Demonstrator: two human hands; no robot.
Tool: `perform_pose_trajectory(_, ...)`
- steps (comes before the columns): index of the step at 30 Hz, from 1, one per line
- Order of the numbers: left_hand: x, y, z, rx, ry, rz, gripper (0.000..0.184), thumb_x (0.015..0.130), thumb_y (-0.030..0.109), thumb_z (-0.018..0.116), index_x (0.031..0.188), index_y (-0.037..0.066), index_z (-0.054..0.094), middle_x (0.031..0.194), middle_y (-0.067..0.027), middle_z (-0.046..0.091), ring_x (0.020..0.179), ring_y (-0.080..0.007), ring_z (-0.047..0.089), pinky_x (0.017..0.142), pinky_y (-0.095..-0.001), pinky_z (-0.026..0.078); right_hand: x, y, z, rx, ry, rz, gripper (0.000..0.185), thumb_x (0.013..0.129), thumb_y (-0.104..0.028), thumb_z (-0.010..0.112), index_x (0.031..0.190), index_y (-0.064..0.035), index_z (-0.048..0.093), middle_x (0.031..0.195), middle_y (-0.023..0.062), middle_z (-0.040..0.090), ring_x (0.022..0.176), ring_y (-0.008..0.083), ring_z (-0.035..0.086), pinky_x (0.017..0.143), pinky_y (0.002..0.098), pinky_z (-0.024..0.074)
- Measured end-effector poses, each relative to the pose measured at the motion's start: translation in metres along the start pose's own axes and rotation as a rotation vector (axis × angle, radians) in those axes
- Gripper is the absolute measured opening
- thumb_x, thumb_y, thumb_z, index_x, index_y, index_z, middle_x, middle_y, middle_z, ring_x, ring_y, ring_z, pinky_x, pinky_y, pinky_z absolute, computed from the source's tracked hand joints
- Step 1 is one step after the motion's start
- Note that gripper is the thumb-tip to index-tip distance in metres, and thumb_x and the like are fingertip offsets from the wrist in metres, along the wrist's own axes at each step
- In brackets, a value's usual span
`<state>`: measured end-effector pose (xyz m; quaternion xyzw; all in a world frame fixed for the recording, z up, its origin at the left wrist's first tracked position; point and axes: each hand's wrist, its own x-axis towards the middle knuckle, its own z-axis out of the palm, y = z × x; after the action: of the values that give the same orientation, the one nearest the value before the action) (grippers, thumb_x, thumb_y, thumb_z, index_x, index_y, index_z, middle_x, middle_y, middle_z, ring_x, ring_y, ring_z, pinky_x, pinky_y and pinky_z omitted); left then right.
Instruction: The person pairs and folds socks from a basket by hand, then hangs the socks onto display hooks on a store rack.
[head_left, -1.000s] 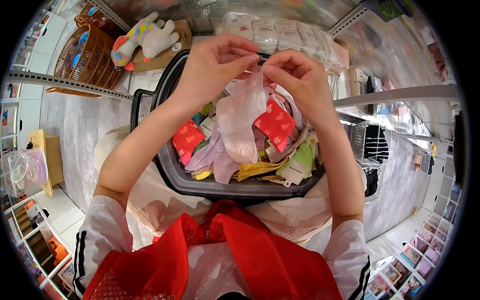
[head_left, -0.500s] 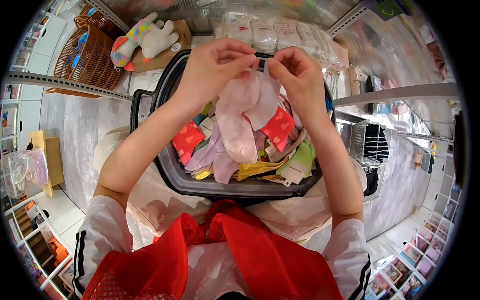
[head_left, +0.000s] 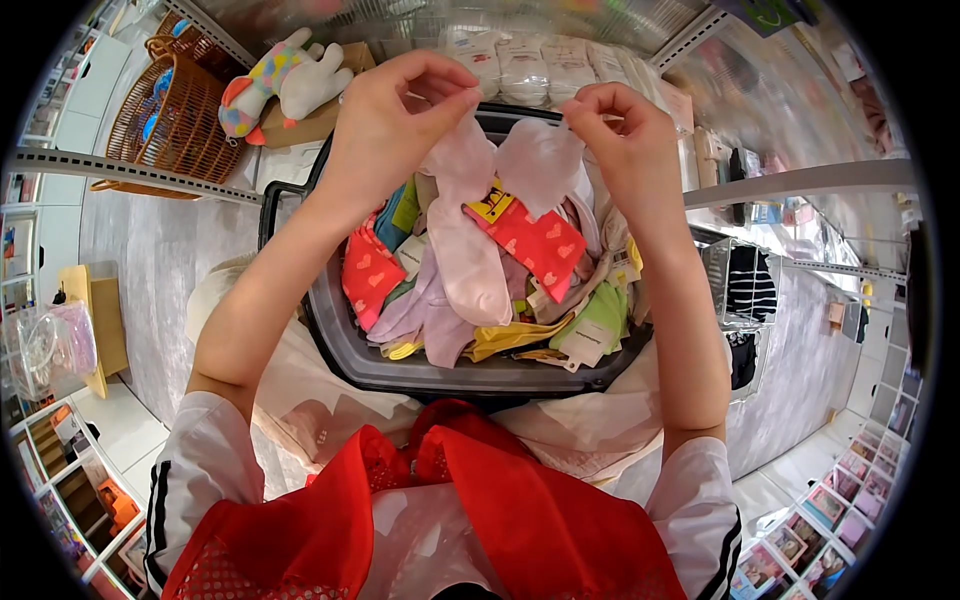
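Pinched between the fingertips of my left hand (head_left: 400, 115) is the top of a pale pink sock (head_left: 470, 250), which hangs down over the pile. My right hand (head_left: 628, 128) grips the upper edge of a second pale pink sock (head_left: 540, 165), now apart from the first. Below both hands a grey bin (head_left: 440, 378) with a black rim holds the heap. In it lie a red heart-patterned sock (head_left: 540, 250), another red heart-patterned piece (head_left: 368, 275), lilac cloth (head_left: 435, 310), yellow cloth (head_left: 510, 338) and a green piece with a white tag (head_left: 590, 335).
Back left stand a wicker basket (head_left: 165, 120) and a plush toy (head_left: 290, 80). Plastic-wrapped packs (head_left: 550, 70) line the shelf behind the bin. Metal shelf rails (head_left: 800, 183) flank the space, and a wire basket (head_left: 745, 285) of striped cloth is at right.
My hands have moved apart, left hand up and leftward, right hand rightward. The two pale pink socks are separated, uncovering more of the red sock and a yellow label.
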<state>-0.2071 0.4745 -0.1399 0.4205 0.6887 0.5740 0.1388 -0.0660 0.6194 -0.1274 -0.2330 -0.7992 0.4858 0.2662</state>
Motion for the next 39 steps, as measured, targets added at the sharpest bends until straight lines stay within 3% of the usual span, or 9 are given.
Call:
perform_pose_trajectory(7, 0.004, 0.008, -0.008, -0.003, -0.014, -0.015, 0.015, 0.076, 0.004, 0.061, 0.089, 0.0, 0.057, 0.08, -0.0017, 0.057, 0.073, -0.0067, 0.053, 0.065, -0.0196, 0.045, 0.003, -0.009, -0.007, 0.348, -0.03, 0.037, 0.012, 0.074, -0.011, 0.061, 0.07, -0.0015, 0.054, 0.067, 0.0009, 0.058, 0.064, 0.0047, 0.051, 0.058, 0.0183, 0.0403)
perform_pose_trajectory(13, 0.004, 0.012, -0.01, -0.054, -0.015, -0.068, 0.017, 0.077, 0.005, 0.06, 0.092, 0.0, 0.056, 0.082, -0.0039, 0.058, 0.075, -0.0087, 0.056, 0.07, -0.0208, 0.046, 0.002, -0.011, -0.006, 0.267, 0.003, 0.007, 0.018, 0.072, -0.015, 0.068, 0.072, -0.0018, 0.055, 0.067, -0.0009, 0.055, 0.062, 0.004, 0.049, 0.056, 0.0172, 0.0392)
perform_pose_trajectory(22, 0.004, 0.015, -0.012, -0.073, -0.043, -0.09, 0.018, 0.078, 0.004, 0.057, 0.095, -0.001, 0.054, 0.085, -0.0062, 0.059, 0.08, -0.0118, 0.058, 0.073, -0.0224, 0.046, 0.002, -0.009, -0.007, 0.271, -0.06, 0.034, 0.017, 0.075, -0.015, 0.065, 0.079, 0.0003, 0.059, 0.071, 0.0007, 0.058, 0.065, 0.0049, 0.052, 0.058, 0.0177, 0.0397)
perform_pose_trajectory(31, 0.006, 0.01, -0.014, -0.146, -0.045, -0.091, 0.018, 0.08, 0.006, 0.056, 0.096, -0.001, 0.054, 0.086, -0.0055, 0.059, 0.083, -0.0126, 0.059, 0.075, -0.0227, 0.045, 0.002, -0.009, -0.007, 0.317, -0.125, 0.001, 0.01, 0.077, -0.003, 0.058, 0.085, 0.0024, 0.06, 0.08, 0.0072, 0.063, 0.078, 0.0107, 0.059, 0.072, 0.021, 0.0453)
perform_pose_trajectory(39, 0.006, 0.011, -0.012, -0.146, -0.054, -0.101, 0.017, 0.08, 0.005, 0.056, 0.096, -0.001, 0.053, 0.087, -0.0056, 0.059, 0.082, -0.0127, 0.059, 0.075, -0.023, 0.045, 0.001, -0.005, -0.002, 0.313, -0.099, -0.015, 0.008, 0.075, 0.0, 0.058, 0.083, 0.0034, 0.057, 0.079, 0.0075, 0.062, 0.076, 0.0121, 0.06, 0.07, 0.0212, 0.0458)
